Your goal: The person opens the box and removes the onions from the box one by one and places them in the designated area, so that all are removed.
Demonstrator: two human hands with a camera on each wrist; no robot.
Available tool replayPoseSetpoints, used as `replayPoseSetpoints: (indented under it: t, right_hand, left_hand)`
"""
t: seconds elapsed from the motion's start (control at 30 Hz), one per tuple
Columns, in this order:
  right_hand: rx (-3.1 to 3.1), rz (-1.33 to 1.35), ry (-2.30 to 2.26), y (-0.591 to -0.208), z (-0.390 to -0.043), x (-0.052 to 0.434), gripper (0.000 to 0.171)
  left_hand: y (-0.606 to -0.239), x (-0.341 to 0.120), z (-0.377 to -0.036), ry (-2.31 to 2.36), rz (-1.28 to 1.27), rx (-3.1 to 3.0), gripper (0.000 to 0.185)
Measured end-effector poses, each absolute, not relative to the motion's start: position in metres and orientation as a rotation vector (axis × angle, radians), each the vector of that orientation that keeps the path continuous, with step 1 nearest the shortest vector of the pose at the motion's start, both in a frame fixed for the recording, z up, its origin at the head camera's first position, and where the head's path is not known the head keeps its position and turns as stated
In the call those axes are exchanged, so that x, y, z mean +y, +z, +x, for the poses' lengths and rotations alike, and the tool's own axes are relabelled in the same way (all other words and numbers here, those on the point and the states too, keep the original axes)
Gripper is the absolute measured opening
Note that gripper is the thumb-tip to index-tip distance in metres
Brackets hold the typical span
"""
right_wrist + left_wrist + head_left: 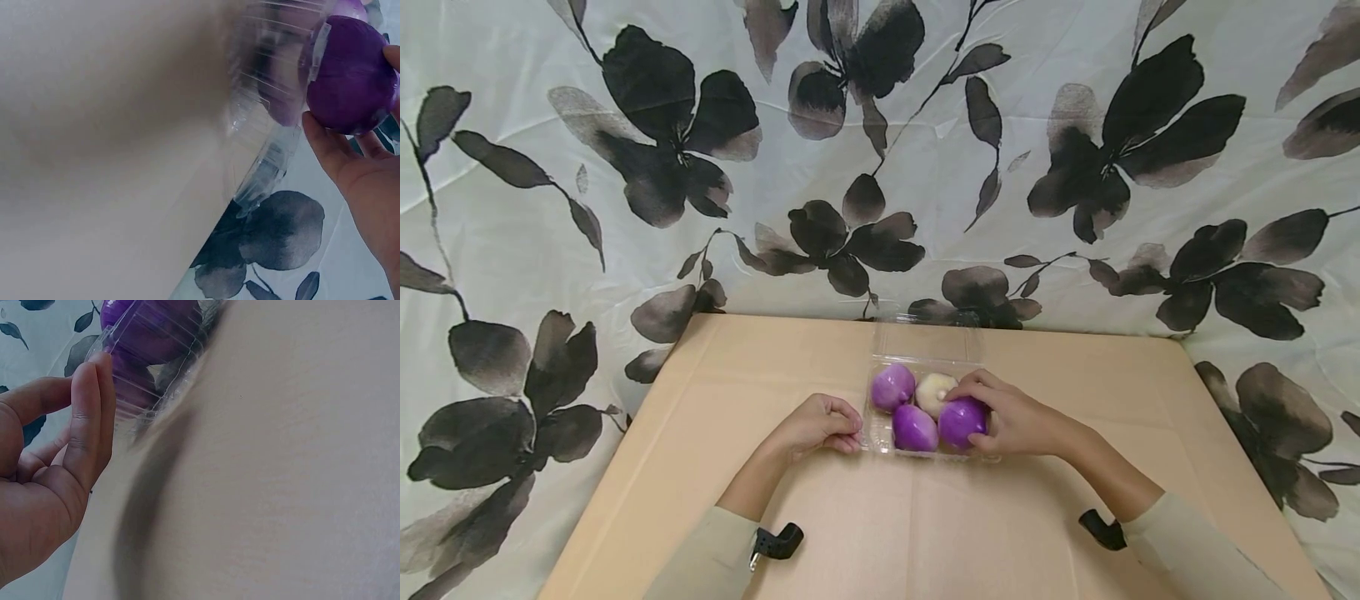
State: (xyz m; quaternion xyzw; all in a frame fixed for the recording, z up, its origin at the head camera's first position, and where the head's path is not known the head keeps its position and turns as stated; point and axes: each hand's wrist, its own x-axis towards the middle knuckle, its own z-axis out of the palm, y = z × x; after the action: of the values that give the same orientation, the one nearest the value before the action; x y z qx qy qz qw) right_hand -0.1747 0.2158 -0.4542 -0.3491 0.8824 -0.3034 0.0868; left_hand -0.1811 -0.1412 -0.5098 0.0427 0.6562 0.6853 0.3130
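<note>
Hands at a ribbed clear clamshell (880, 433): right (1011, 417) cupping a smooth purple ball (961, 422), left (820, 425) (fingers curled) pinching its edge.

Right hand (1007, 417) covers the near-right purple ball (961, 422) on its right side; fingertips lost behind it. White ball (934, 392) partly hidden by those fingers. Clear tray (878, 440) walls barely readable from the head view; its raised lid at the table's far edge nearly vanishes against the cloth. Left wrist view: tray (147, 369) blurred, contents a purple smear, cut by the top edge. Right wrist view: tray rim (262, 169) blurred, right hand (369, 181) cut by the right edge. Left hand (820, 423) fingertips curl out of sight.
</note>
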Motion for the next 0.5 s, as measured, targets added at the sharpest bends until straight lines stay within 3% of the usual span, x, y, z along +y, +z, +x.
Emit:
replayPoseSetpoints:
  t: [0.5]
  right_hand:
    - [2.754,-0.827,-1.275,-0.445,-0.181,0.257,0.055]
  left_hand:
    - [-0.508,-0.141,-0.181,1.789,0.126,1.735,0.01]
